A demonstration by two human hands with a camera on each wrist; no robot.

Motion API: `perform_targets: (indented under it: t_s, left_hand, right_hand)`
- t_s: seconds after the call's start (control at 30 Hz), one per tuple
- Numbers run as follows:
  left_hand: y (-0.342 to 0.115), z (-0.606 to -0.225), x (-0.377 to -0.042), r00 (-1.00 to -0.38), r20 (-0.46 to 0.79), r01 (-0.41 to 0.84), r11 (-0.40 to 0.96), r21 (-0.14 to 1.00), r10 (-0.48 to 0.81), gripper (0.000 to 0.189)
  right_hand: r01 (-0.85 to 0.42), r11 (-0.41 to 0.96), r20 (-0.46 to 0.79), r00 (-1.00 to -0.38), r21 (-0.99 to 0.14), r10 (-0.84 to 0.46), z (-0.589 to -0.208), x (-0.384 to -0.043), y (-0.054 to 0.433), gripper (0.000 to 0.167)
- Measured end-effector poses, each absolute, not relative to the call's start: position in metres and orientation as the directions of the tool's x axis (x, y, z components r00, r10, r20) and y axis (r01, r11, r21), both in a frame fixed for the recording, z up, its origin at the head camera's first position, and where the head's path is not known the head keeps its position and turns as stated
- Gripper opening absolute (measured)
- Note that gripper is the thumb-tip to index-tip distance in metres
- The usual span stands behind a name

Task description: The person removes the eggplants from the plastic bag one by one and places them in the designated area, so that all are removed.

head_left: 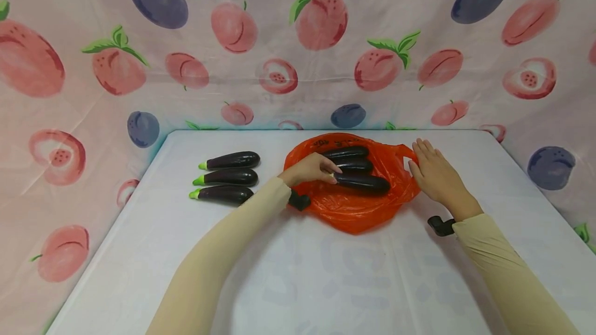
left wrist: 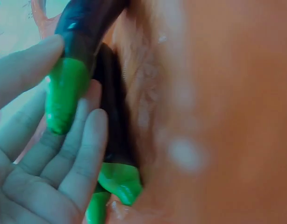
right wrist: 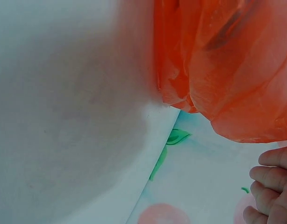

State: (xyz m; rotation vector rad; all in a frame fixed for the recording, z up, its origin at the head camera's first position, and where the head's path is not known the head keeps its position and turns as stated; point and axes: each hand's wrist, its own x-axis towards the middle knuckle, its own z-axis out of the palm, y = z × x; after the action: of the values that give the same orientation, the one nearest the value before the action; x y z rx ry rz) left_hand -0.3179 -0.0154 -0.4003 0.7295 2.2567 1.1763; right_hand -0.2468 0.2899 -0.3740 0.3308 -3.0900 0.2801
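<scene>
An orange-red plastic bag (head_left: 354, 216) lies spread on the table with three dark eggplants on it. My left hand (head_left: 309, 168) pinches the nearest eggplant (head_left: 363, 183) at its stem end. In the left wrist view, the thumb presses one side of this eggplant (left wrist: 82, 32) just above its bright green cap, with the fingers behind it. Below it in that view show the green caps of the other two, one being this eggplant (left wrist: 118, 179). My right hand (head_left: 435, 172) has its fingers stretched out against the bag's right edge, beside a small white patch.
Three more eggplants, the middle one (head_left: 228, 177) among them, lie in a row left of the bag, green caps facing left. The white table (head_left: 326, 283) meets a fruit-patterned cloth (head_left: 261, 56) at its back and sides.
</scene>
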Motion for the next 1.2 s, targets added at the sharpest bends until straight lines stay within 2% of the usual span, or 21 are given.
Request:
perform_targets:
  t_s: [0.23, 0.47, 0.8, 1.2]
  left_hand:
    - [-0.020, -0.407, -0.313, -0.786, -0.152, 0.138, 0.410, 0.902, 0.600, 0.030]
    - [-0.024, -0.412, -0.312, -0.816, -0.166, 0.089, 0.404, 0.910, 0.553, 0.031]
    - [-0.025, -0.416, -0.312, -0.809, -0.171, 0.094, 0.411, 0.907, 0.563, 0.031]
    - [-0.025, -0.412, -0.306, -0.821, -0.175, 0.006, 0.314, 0.949, 0.544, 0.031]
  right_hand:
    - [-0.214, 0.961, 0.048, -0.977, -0.177, -0.208, -0.376, -0.247, 0.291, 0.059]
    - [-0.217, 0.959, 0.050, -0.976, -0.184, -0.211, -0.376, -0.247, 0.292, 0.059]
    - [-0.216, 0.959, 0.051, -0.976, -0.185, -0.210, -0.375, -0.246, 0.292, 0.059]
    - [-0.211, 0.959, 0.046, -0.977, -0.191, -0.206, -0.376, -0.246, 0.293, 0.060]
